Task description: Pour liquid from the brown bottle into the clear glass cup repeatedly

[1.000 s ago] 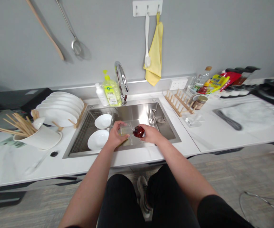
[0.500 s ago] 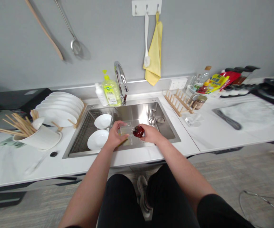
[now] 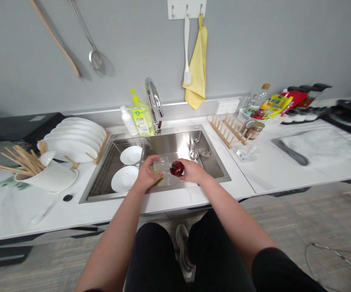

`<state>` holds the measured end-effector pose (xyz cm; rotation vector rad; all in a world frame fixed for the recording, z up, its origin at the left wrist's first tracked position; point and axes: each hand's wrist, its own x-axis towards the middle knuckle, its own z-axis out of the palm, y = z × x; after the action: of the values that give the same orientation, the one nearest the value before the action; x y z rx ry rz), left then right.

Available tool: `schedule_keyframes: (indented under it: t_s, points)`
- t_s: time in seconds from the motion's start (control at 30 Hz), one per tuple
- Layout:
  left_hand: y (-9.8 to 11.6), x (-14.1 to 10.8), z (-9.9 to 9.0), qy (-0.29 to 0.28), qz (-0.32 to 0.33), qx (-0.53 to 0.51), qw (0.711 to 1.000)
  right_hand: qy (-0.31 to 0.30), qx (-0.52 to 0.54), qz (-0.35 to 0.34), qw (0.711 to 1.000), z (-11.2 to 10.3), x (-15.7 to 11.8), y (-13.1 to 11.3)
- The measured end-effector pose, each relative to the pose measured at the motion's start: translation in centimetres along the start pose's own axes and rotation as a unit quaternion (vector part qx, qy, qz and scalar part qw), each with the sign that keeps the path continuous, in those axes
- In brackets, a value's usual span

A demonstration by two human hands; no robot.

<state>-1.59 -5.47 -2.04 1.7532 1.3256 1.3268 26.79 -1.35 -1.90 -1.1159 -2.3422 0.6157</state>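
My left hand [image 3: 147, 174] grips a clear square glass container [image 3: 161, 165] over the middle of the steel sink [image 3: 181, 145]. My right hand [image 3: 193, 171] holds a small, round dark red bottle [image 3: 177, 168], its narrow neck pointing at the glass and seeming to touch it. Under the left hand shows a thin yellow strip [image 3: 156, 183], too small to name. Two white bowls lie just left of my hands, one behind the other [image 3: 131, 155] and one nearer [image 3: 124, 179], on a wire sink rack [image 3: 108, 174].
A chrome faucet [image 3: 153, 101] rises behind the sink beside a green dish soap bottle [image 3: 141, 117]. White plates [image 3: 74, 140] stand in a rack at left, by chopsticks in a white holder [image 3: 50, 178]. A wooden rack [image 3: 227, 132], jar and bottles stand at right.
My hands, the glass and the red bottle hold nearly the same place. The background drifts slightly left and up as my head moves a little.
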Motion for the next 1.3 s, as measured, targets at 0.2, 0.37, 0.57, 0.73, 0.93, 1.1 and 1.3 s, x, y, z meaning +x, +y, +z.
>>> schedule_keyframes:
  t_s: [0.2,0.37,0.57,0.73,0.93,1.1,1.3]
  points:
    - [-0.44,-0.19,-0.10,-0.010,0.007,0.005,1.000,-0.006,0.001,0.001,1.000,-0.18,-0.12,-0.14]
    - [-0.40,-0.21,-0.15,-0.007,0.017,0.011,1.000,-0.011,0.015,0.005,1.000,-0.10,-0.10,-0.03]
    - [-0.46,-0.16,-0.21,-0.009,0.020,0.014,1.000,-0.022,0.015,0.009,1.000,-0.17,0.00,-0.07]
    - [-0.69,-0.18,-0.22,-0.014,0.017,0.022,1.000,-0.034,0.007,0.018,0.999,-0.11,0.13,0.06]
    - [-0.77,-0.20,-0.22,-0.027,0.021,0.049,0.998,-0.040,0.016,0.018,0.999,0.14,0.28,0.37]
    - [-0.69,-0.22,-0.16,-0.023,0.019,0.056,0.998,-0.041,0.022,0.022,0.999,0.19,0.38,0.40]
    - [-0.41,-0.19,-0.11,-0.016,0.019,0.058,0.998,-0.025,0.014,0.016,0.999,0.41,0.48,0.68]
